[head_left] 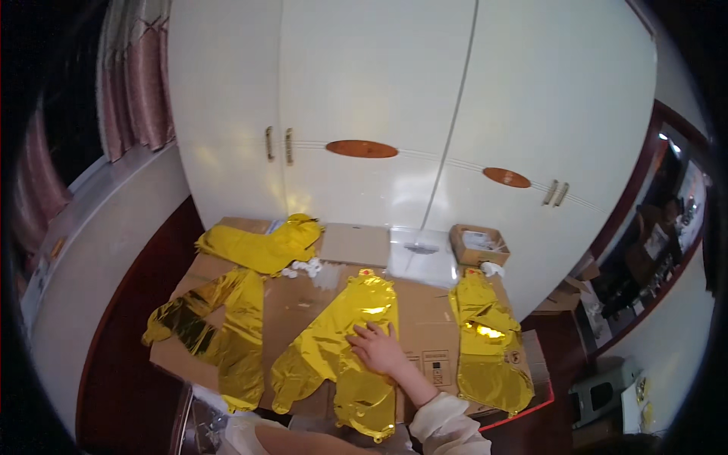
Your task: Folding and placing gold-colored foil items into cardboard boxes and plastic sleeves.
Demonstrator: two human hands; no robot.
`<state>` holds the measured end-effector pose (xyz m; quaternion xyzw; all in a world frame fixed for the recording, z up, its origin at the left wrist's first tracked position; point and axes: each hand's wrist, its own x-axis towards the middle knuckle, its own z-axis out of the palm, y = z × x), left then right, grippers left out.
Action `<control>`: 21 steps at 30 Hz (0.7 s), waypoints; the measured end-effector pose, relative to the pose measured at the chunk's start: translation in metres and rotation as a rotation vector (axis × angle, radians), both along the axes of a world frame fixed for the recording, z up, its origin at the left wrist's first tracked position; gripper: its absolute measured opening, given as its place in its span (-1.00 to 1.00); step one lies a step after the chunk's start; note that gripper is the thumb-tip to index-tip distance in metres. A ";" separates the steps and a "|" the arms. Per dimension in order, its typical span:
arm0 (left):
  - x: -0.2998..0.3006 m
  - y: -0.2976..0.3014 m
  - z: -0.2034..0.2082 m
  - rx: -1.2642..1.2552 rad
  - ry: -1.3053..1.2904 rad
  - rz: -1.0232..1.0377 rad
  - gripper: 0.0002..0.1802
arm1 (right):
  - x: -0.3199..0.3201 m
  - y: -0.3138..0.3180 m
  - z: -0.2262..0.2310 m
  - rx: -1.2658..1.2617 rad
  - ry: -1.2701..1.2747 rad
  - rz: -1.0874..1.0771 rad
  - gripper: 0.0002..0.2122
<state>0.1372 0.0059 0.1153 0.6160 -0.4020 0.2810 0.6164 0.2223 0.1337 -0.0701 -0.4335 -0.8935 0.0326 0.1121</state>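
Note:
My right hand (377, 349) lies on the middle one of several flat gold foil balloons, its fingers spread over the shiny surface and gripping nothing. That middle balloon (318, 349) has a small red mark at its far tip and rounded lobes at its near end. My left forearm (303, 440) crosses the lower edge, but the hand itself is out of sight. To the left lies another gold foil balloon (241, 326), partly dark with reflections. A third foil balloon (493, 371) rests flat on the right.
Flattened cardboard (428, 318) covers the work surface. At the far left lies a yellow foil pile (262, 244), beside small white pieces (307, 267). A clear plastic sheet (421, 258) and small cardboard box (481, 246) stand against the white cabinet (371, 76). A grey stool (603, 390) is at right.

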 end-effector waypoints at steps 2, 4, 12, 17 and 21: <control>0.016 0.006 0.009 -0.004 -0.080 -0.032 -0.29 | 0.001 -0.006 -0.010 0.014 0.015 -0.026 -0.66; 0.049 0.011 0.026 0.005 -0.187 -0.038 -0.27 | 0.006 -0.008 -0.010 -0.004 0.028 -0.044 -0.68; 0.053 0.004 -0.041 0.384 0.517 0.600 -0.56 | 0.021 -0.010 -0.012 0.078 0.040 -0.030 -0.71; -0.082 0.041 -0.110 0.605 1.019 1.929 -0.59 | 0.027 -0.012 -0.018 0.080 0.104 -0.032 -0.73; -0.160 0.024 -0.147 0.514 1.547 2.310 -0.29 | 0.025 -0.013 -0.019 0.086 0.143 -0.010 -0.72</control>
